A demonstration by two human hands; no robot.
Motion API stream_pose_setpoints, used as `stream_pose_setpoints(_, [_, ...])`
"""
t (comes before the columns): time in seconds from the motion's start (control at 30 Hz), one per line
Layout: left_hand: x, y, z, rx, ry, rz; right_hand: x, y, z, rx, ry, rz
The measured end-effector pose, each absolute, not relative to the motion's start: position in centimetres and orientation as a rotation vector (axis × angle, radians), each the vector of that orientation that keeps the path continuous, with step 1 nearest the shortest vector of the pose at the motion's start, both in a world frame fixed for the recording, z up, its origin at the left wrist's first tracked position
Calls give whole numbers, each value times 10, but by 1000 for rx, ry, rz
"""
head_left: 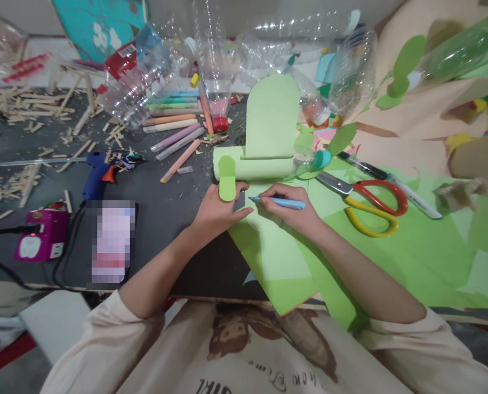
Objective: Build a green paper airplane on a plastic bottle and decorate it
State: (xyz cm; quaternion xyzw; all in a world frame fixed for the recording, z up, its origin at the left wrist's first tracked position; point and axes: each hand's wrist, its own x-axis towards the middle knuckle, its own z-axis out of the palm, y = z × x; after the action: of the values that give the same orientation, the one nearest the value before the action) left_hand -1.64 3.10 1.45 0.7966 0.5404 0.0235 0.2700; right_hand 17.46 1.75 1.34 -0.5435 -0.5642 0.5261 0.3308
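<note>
Evidently, paper is the material in work, laid on a dark table that runs under and left of the paper roll. Largest of the papers is the bright green sheet, smooth and flat, spreading to the right of and nearer the wearer than the roll. On the green paper lies a pale green sheet, directly on the wearer's side of the roll.

The paper roll itself is a pale green cylinder lying crosswise, matte, its left end rounded. From it a broad flat panel with an arched top extends away from the wearer.

Right of the roll lie scissors with metal blades and one red, one yellow handle loop.

Just on the wearer's side of the roll, the left hand is spread, thumb and forefinger apart beside the pale sheet; its remaining fingers are partly hidden. The right hand, near the roll, is closed in a writing grip.

Smaller still, a bright green strip with rounded ends overlaps the roll's left part and the left hand's fingers. Smallest is the slim light-blue marker, gripped by the right hand below the roll, tip pointing left; tip contact cannot be confirmed.
</note>
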Motion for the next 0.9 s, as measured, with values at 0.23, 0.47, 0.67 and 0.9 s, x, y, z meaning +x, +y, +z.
stream_pose_setpoints(0.23, [-18, 32, 15, 2150, 1439, 52, 177, 18, 13, -1419, -1461, 1357])
stream_pose_setpoints(0.47, [-18, 32, 15, 2151, 1457, 33, 180, 18, 9, -1460, -1405, 1301])
stream_pose_setpoints(0.67, [-19, 31, 13, 2184, 1449, 59, 184, 18, 7, -1468, -1386, 1287])
stream_pose_setpoints(0.9, [-19, 30, 14, 2189, 1455, 64, 193, 15, 8, -1462, -1378, 1247])
